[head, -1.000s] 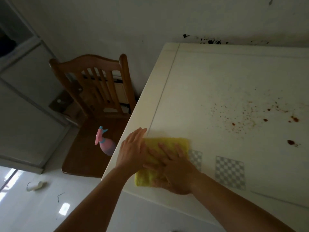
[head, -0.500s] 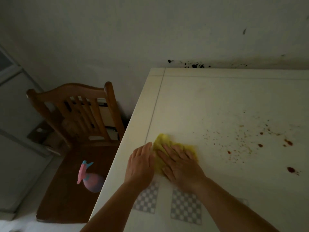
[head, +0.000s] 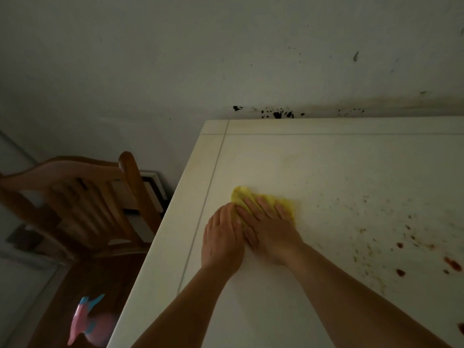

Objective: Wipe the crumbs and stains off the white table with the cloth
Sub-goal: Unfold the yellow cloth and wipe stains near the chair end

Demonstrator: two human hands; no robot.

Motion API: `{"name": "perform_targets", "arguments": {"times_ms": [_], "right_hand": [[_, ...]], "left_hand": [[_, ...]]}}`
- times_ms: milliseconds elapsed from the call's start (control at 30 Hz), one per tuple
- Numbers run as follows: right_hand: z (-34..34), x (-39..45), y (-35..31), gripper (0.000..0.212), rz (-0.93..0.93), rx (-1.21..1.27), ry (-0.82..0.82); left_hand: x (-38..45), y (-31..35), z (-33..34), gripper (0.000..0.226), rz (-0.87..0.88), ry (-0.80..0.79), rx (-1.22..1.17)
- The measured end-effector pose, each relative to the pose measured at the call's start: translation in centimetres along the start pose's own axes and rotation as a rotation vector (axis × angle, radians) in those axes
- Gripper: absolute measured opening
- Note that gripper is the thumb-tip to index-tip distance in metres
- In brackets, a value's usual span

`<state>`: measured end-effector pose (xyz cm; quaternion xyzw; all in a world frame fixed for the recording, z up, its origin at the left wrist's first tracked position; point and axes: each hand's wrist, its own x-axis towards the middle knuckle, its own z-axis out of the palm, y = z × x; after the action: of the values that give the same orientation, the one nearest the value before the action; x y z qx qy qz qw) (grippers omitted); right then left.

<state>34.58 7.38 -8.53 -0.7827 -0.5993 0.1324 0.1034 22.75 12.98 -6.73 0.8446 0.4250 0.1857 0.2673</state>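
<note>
A yellow cloth (head: 242, 195) lies bunched on the white table (head: 326, 159), a little in from its left edge. My right hand (head: 270, 231) presses flat on the cloth with fingers spread and hides most of it. My left hand (head: 222, 238) lies flat beside it, fingertips touching the cloth's left edge. Red-brown stains (head: 450, 263) and fine dark crumbs (head: 391, 217) are scattered over the table to the right of the cloth.
A wooden chair (head: 82, 197) stands left of the table. A pink spray bottle (head: 88, 325) with a blue trigger sits on its seat. The table's far edge meets a white wall with black marks (head: 276, 113).
Both hands have pushed the cloth away from the table's near edge toward the wall. The cloth went from flat to bunched. The checkered patches have dropped out of view.
</note>
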Motion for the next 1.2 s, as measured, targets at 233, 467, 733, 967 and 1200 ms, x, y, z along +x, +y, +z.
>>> {"name": "perform_targets", "arguments": {"times_ms": [233,467,733,967,1200], "right_hand": [[-2.4,6.7,6.0,0.063,0.056,0.014,0.035],[-4.8,12.9,10.9,0.046,0.047,0.0,0.02],[-5.8,19.0,13.7,0.059,0.211,-0.009,0.032],[-7.1,18.2,16.9,0.058,0.351,0.001,0.057],[-9.2,11.7,25.3,0.056,0.541,-0.042,0.065]], "left_hand": [[8.7,3.0,4.0,0.047,-0.017,0.009,0.017],[13.1,4.0,6.3,0.048,-0.084,0.051,0.112],[13.1,3.4,6.0,0.064,-0.016,0.018,0.2],[12.9,2.9,6.1,0.063,-0.002,-0.015,0.274],[12.7,2.8,5.8,0.048,0.027,0.064,0.155]]}}
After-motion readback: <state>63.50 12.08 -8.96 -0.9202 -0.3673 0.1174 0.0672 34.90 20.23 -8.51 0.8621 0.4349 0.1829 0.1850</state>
